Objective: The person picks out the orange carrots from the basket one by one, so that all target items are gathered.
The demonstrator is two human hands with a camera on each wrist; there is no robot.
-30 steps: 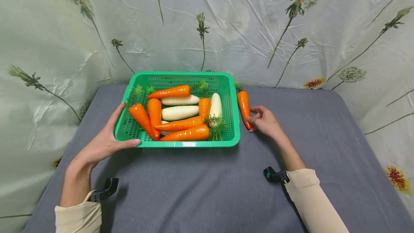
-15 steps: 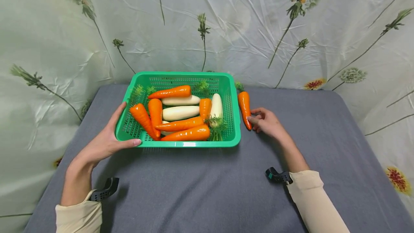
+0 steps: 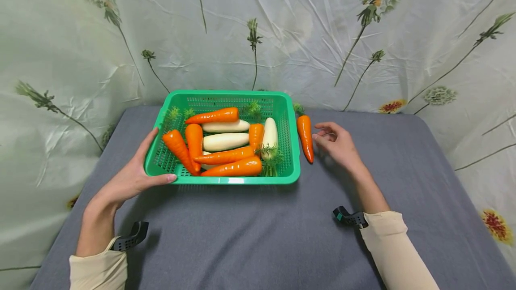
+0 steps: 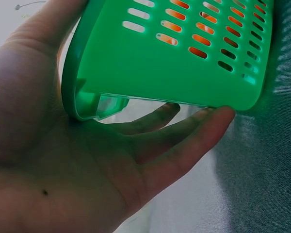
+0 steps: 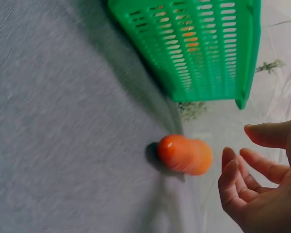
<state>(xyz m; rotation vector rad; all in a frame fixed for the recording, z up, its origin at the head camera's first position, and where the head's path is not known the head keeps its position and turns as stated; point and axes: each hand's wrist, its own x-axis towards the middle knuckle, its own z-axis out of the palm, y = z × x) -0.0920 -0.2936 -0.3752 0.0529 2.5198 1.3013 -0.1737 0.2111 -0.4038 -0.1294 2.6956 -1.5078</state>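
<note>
A green plastic basket (image 3: 225, 181) holds several orange carrots (image 3: 231, 167) and white radishes (image 3: 225, 141), some with leafy green tops. My left hand (image 3: 131, 173) rests against its near left corner, the thumb along the front rim; in the left wrist view, straight fingers (image 4: 184, 160) touch the outer wall. A single carrot (image 3: 305, 138) lies on the table just outside the basket's right side, its green top pointing away from me. Right of that carrot, my right hand (image 3: 336, 142) hovers with loosely bent fingers. A gap separates them from the carrot (image 5: 186, 155) in the right wrist view.
The table is covered with a grey cloth (image 3: 250, 232). A pale curtain (image 3: 298, 35) printed with dandelions hangs right behind the basket and along both sides. Each wrist wears a black camera mount, the right one (image 3: 350, 217) lying over the cloth.
My right hand has let go of the carrot beside the basket and drawn back a little to the right. The carrot stays on the cloth. The left hand and basket hold their places.
</note>
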